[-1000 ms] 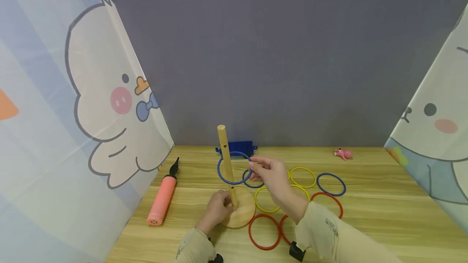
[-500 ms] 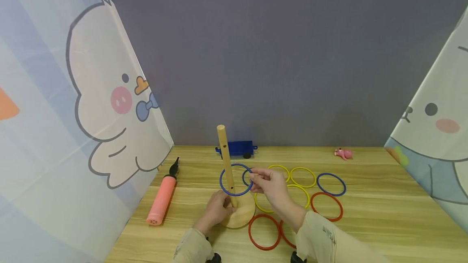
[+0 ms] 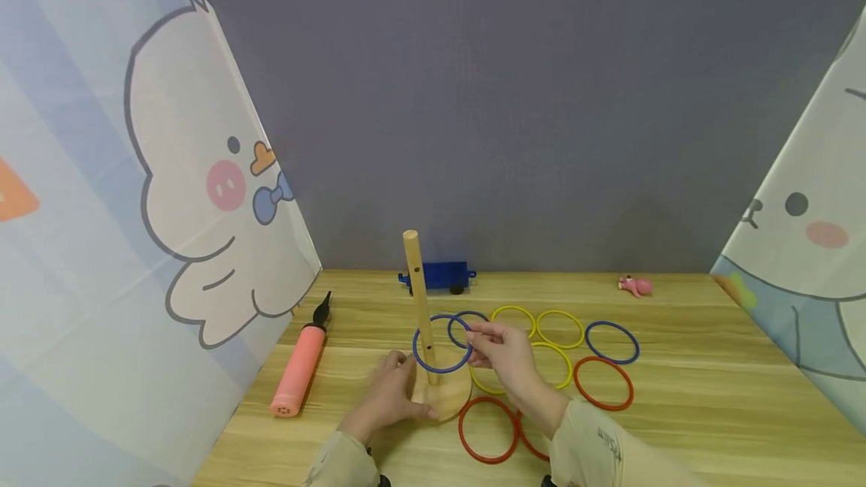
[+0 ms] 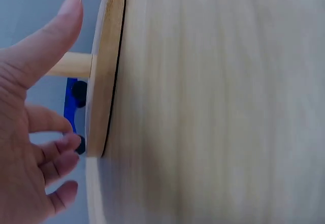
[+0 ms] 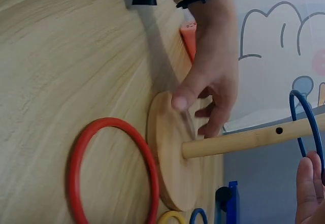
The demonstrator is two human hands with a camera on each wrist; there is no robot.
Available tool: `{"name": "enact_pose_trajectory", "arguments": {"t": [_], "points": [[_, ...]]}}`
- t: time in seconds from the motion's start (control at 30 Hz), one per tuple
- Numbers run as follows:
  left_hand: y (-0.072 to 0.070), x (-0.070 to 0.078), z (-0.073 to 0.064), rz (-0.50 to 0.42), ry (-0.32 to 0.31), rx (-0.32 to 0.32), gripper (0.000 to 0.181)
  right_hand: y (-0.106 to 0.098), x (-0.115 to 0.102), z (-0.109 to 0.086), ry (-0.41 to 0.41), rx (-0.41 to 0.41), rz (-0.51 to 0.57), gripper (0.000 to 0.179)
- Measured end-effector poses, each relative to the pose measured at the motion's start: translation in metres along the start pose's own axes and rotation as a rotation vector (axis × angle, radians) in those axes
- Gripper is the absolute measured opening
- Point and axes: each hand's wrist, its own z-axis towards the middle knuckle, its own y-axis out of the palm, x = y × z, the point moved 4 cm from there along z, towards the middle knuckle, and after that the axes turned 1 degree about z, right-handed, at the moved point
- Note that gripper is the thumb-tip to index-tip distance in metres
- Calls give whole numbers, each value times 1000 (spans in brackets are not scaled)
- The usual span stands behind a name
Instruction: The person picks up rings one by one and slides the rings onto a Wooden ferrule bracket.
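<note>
A wooden post [image 3: 418, 284] rises upright from a round wooden base [image 3: 455, 397] on the table. My right hand [image 3: 509, 358] pinches a blue ring [image 3: 441, 372] by its right side. In the right wrist view, the post passes through this blue ring [image 5: 296, 113], partway up from the base. My left hand [image 3: 387, 397] is at the base's left side, thumb and fingers spread apart. The left wrist view shows that hand [image 4: 23, 127] with its thumb out straight and its other fingers loosely bent beside the base.
Several rings lie right of the base, including a red ring [image 3: 489, 462], a yellow ring [image 3: 560, 312] and a blue ring [image 3: 612, 361]. A pink hand pump [image 3: 301, 370] lies at left. A blue toy wagon [image 3: 443, 276] and a small pink toy [image 3: 637, 286] sit at the back edge.
My right hand has lowered the blue ring along the post towards the base. My left hand has let go of the post's foot and spread its fingers towards the base's left edge.
</note>
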Motion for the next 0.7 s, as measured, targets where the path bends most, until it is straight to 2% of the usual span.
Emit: {"name": "enact_pose_trajectory", "arguments": {"t": [0.1, 0.2, 0.5, 0.7], "points": [[-4, -2, -5, 83, -27, -29, 123, -2, 7, 0, 9, 1, -11, 22], [-5, -4, -8, 128, -30, -55, 130, -2, 12, 0, 11, -2, -16, 21], [-2, -8, -12, 139, -16, -86, 124, -4, 23, 4, 13, -4, -22, 21], [-4, -2, -12, 151, -28, -110, 124, -2, 38, 6, 43, -19, -25, 26]]}}
